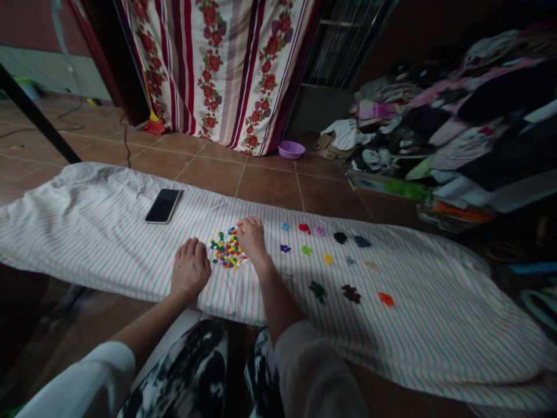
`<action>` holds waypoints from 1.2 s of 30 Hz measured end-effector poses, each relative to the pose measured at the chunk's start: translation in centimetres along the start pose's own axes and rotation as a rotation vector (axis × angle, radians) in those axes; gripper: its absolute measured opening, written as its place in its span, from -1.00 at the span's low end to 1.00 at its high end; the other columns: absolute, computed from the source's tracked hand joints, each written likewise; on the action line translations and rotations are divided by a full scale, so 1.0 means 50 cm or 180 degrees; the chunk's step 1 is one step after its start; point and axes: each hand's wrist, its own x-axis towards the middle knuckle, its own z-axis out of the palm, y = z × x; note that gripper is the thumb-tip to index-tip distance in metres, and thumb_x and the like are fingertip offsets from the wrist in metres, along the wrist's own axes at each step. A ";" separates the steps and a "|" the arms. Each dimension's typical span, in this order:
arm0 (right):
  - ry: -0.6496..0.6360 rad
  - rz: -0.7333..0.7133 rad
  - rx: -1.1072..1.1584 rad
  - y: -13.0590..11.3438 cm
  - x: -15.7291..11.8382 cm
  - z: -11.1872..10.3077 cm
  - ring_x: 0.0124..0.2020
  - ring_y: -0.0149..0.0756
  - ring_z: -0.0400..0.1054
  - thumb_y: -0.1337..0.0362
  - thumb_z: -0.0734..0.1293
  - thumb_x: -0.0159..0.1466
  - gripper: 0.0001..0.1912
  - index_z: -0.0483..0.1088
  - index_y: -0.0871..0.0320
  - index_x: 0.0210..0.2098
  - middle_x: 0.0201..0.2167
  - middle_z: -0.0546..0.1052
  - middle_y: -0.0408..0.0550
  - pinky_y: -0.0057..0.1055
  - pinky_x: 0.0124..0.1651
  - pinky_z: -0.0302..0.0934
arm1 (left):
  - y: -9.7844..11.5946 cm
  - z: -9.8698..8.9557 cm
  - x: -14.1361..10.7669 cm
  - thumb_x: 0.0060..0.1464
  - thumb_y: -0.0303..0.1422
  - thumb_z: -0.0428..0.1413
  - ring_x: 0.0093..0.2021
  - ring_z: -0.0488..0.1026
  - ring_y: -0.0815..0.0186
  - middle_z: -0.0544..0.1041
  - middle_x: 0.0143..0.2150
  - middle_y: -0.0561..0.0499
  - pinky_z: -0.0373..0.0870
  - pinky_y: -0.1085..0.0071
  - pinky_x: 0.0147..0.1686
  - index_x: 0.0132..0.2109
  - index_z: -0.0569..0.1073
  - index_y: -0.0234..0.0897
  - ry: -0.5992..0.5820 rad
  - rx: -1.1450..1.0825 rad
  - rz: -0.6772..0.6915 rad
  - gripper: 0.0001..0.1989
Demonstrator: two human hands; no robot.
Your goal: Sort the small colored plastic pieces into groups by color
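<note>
A mixed pile of small coloured pieces (pixel 227 251) lies on the striped cloth (pixel 418 342). My left hand (pixel 190 268) rests flat on the cloth just left of this pile, fingers stretched out and holding nothing. At the pile's upper right edge, my right hand (pixel 252 237) has its fingers bent together and pointing down; whatever is between the fingertips is too small to make out. Further right sit several small single-colour heaps, among them a red heap (pixel 304 229), a black heap (pixel 340 237), a yellow heap (pixel 328 259), a dark green heap (pixel 318 291) and an orange heap (pixel 386 299).
A phone (pixel 164 206) lies on the cloth, left of the pile. Beyond the cloth's far edge are a tiled floor (pixel 217 168), a purple basin (pixel 291 150) and a floral curtain (pixel 235 69). Heaped clothes (pixel 452 116) fill the right background.
</note>
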 end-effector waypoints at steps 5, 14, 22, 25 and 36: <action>0.0031 0.0417 -0.0062 0.012 0.009 -0.023 -0.13 -0.25 0.38 0.43 0.19 0.27 -0.76 0.47 0.12 -0.19 -0.19 0.57 -0.01 -0.37 -0.01 0.17 | 0.001 -0.003 0.000 0.13 -0.42 -0.07 0.17 0.31 0.00 0.43 0.10 -0.29 0.25 0.08 0.16 -0.08 0.40 -0.37 -0.0045 -0.0031 -0.0022 -0.74; 0.0572 0.1239 0.0022 0.100 0.016 -0.077 -0.12 -0.27 0.43 0.44 0.17 0.24 -0.68 0.48 0.15 -0.12 -0.16 0.58 0.03 -0.41 -0.02 0.20 | 0.003 -0.003 -0.001 0.14 -0.43 -0.07 0.18 0.31 0.01 0.43 0.11 -0.30 0.25 0.07 0.16 -0.07 0.40 -0.37 -0.0017 -0.0029 -0.0012 -0.74; 0.0800 0.1588 -0.0041 0.157 0.009 -0.102 -0.11 -0.23 0.44 0.44 0.17 0.20 -0.65 0.52 0.18 -0.13 -0.18 0.58 0.07 -0.37 -0.01 0.24 | 0.003 -0.002 -0.001 0.13 -0.42 -0.07 0.18 0.31 -0.01 0.43 0.11 -0.30 0.25 0.07 0.16 -0.07 0.40 -0.38 -0.0014 -0.0020 -0.0030 -0.74; 0.0791 0.1751 -0.0132 0.175 0.005 -0.111 -0.13 -0.23 0.46 0.46 0.19 0.17 -0.64 0.53 0.17 -0.15 -0.21 0.59 0.05 -0.37 -0.01 0.26 | 0.002 -0.002 -0.001 0.13 -0.42 -0.06 0.17 0.32 -0.01 0.43 0.11 -0.29 0.26 0.07 0.16 -0.06 0.40 -0.38 -0.0015 -0.0019 -0.0016 -0.73; 0.0667 0.1797 -0.0183 0.181 0.002 -0.118 -0.08 -0.22 0.48 0.45 0.22 0.18 -0.62 0.52 0.13 -0.07 -0.13 0.59 0.05 -0.40 0.00 0.28 | 0.002 -0.002 -0.001 0.13 -0.43 -0.07 0.18 0.31 -0.01 0.42 0.12 -0.29 0.26 0.06 0.15 -0.05 0.40 -0.39 -0.0033 -0.0032 -0.0030 -0.73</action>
